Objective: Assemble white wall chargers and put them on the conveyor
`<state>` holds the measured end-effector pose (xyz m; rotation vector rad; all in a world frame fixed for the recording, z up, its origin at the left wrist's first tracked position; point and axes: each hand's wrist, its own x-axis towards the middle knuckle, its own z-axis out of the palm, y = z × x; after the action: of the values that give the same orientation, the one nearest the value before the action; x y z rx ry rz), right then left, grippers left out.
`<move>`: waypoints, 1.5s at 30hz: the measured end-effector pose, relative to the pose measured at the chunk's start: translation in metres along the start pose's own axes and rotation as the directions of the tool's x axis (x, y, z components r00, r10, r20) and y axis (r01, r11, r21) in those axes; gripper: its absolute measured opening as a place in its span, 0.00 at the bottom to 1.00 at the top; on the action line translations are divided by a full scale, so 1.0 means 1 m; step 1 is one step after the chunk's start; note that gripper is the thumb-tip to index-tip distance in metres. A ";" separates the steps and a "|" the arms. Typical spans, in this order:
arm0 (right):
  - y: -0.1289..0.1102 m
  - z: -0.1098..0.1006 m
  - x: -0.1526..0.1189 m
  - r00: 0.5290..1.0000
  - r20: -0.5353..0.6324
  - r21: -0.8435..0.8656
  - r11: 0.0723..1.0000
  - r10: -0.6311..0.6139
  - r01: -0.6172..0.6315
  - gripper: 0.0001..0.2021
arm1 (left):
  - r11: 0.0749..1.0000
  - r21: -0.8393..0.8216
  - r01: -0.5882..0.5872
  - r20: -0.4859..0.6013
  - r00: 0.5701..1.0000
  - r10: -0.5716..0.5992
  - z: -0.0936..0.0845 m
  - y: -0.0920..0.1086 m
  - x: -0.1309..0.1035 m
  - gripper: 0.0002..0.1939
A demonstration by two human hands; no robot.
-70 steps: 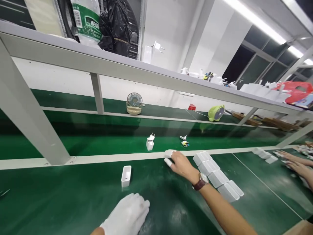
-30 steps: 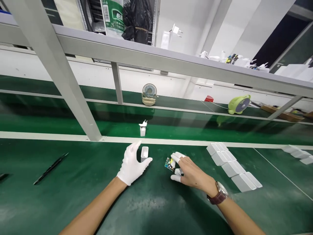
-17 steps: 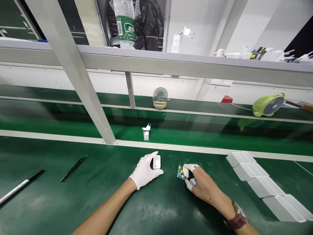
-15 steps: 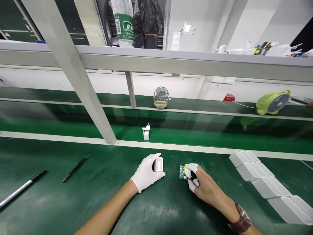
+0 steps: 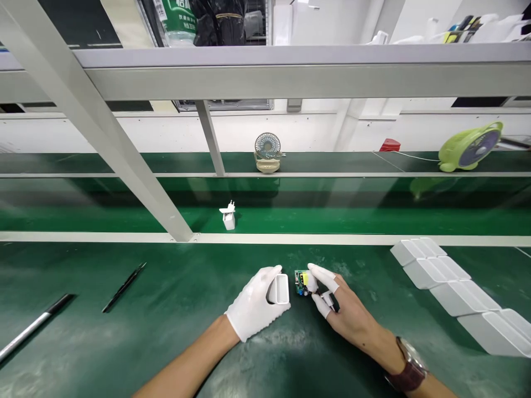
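My left hand (image 5: 259, 304), in a white glove, is closed around a small white plastic charger housing (image 5: 281, 289), whose open end faces me and the right. Close to that opening, my right hand (image 5: 338, 298) pinches a small green circuit board (image 5: 301, 282) with a yellow part on it. White finger cots cover the thumb and forefinger of this hand. A white and dark piece shows beneath its fingers, partly hidden. A narrow gap separates the board from the housing.
Several white plastic boxes (image 5: 464, 296) stand in a slanted row at right. A black pen (image 5: 123, 288) and a silver-black marker (image 5: 35, 327) lie at left. A white plug adapter (image 5: 228, 216) sits on the green belt beyond the rail (image 5: 290, 239). Fans stand further back.
My two hands have come closer together, bringing the circuit board near the housing. The housing has turned its opening more toward the board. The camera view has shifted a little.
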<state>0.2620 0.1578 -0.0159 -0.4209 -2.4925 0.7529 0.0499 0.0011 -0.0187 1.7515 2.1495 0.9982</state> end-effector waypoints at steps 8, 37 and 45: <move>-0.004 0.004 -0.001 0.995 -0.089 0.064 0.997 -0.036 0.042 0.28 | 0.993 0.003 -0.122 -0.129 0.984 0.122 -0.003 0.002 0.003 0.39; -0.027 0.009 -0.010 0.977 0.143 0.379 0.903 0.158 -0.201 0.29 | 0.987 -0.079 -0.138 -0.025 0.990 0.136 -0.002 0.020 -0.002 0.29; -0.032 0.006 -0.003 0.972 0.112 0.447 0.864 0.205 -0.234 0.23 | 0.946 0.048 -0.321 0.018 0.947 0.321 0.000 0.027 0.007 0.29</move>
<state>0.2569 0.1281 -0.0024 -0.5160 -2.2373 1.4257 0.0694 0.0099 -0.0010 2.1760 1.9360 1.0082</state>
